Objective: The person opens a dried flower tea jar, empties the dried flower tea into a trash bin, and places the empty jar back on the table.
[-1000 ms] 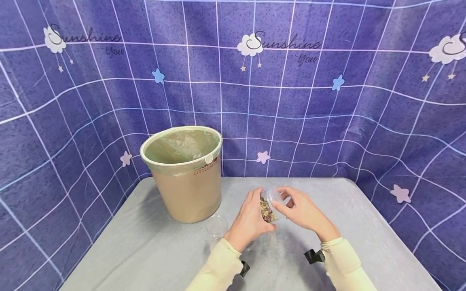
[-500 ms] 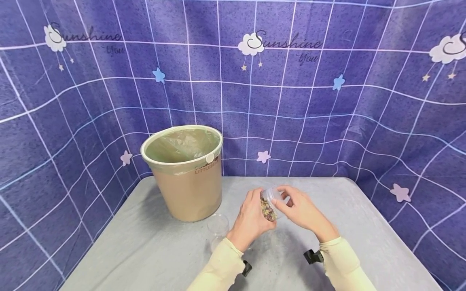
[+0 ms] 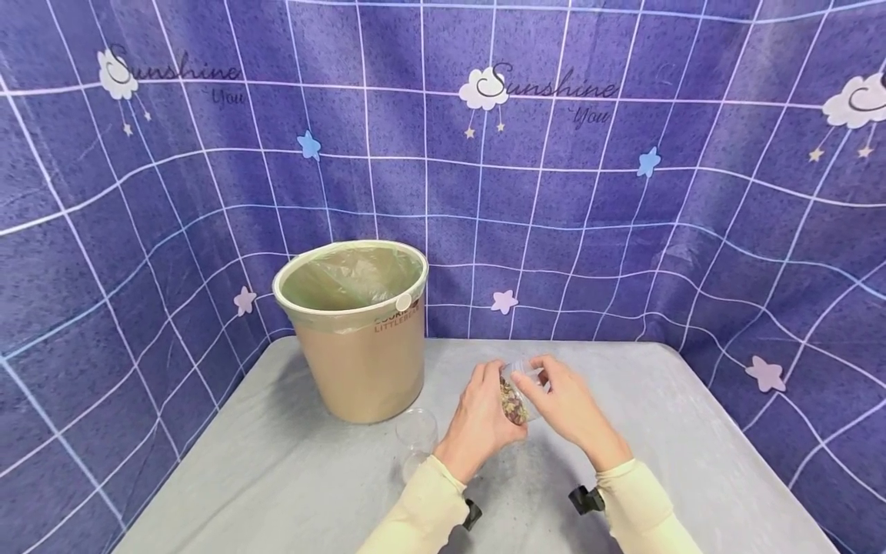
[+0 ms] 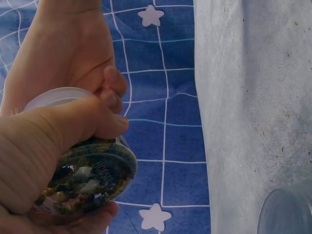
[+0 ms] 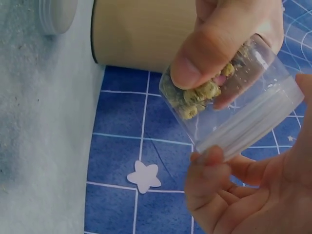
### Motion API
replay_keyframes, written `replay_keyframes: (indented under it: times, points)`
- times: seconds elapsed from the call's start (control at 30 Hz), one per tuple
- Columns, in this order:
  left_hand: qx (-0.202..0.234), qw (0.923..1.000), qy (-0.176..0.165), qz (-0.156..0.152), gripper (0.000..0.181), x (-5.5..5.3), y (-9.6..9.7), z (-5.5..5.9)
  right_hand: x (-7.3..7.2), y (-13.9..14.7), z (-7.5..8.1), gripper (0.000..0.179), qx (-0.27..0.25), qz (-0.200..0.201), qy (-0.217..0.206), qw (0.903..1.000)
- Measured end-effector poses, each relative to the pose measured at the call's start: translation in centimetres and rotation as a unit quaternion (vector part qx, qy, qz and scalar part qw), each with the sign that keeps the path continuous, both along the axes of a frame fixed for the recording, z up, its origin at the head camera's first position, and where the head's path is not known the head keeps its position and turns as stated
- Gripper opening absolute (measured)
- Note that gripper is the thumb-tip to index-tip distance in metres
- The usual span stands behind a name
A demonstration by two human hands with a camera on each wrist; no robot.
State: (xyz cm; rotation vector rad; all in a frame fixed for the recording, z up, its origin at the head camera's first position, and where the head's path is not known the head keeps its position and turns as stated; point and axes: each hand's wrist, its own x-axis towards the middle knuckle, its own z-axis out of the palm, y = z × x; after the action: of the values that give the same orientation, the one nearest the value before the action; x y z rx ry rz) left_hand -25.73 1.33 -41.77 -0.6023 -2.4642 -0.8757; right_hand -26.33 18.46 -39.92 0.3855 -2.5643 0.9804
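Purple-blue grid-patterned fabric (image 3: 388, 185), printed with stars and clouds, surrounds the back and sides of a grey, speckled table (image 3: 277, 477). On it stand a beige, bag-lined bin (image 3: 360, 373) at the left rear and a clear container (image 3: 417, 431) nearer. Above the table, the left hand (image 3: 479, 419) grips a tilted clear jar (image 3: 513, 403) of dried flowers, and the right hand (image 3: 566, 404) pinches its lid (image 5: 253, 119).
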Motion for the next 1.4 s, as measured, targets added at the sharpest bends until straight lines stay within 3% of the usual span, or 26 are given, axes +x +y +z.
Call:
replay_keyframes:
  times: [1.03, 1.13, 1.4]
  points:
    - [-0.002, 0.9997, 0.019, 0.013, 0.095, 0.08, -0.12, -0.22, 0.12, -0.28, -0.69, 0.047, 0.003, 0.008, 0.013, 0.9999]
    - [0.0, 0.9999, 0.01, 0.007, 0.093, -0.05, -0.13, -0.28, 0.11, -0.23, -0.76, 0.047, 0.006, 0.011, 0.011, 0.9999]
    - [0.023, 0.9984, -0.051, -0.009, 0.088, -0.29, -0.42, -0.09, 0.32, -0.06, -0.53, 0.06, 0.025, 0.021, 0.019, 0.9993]
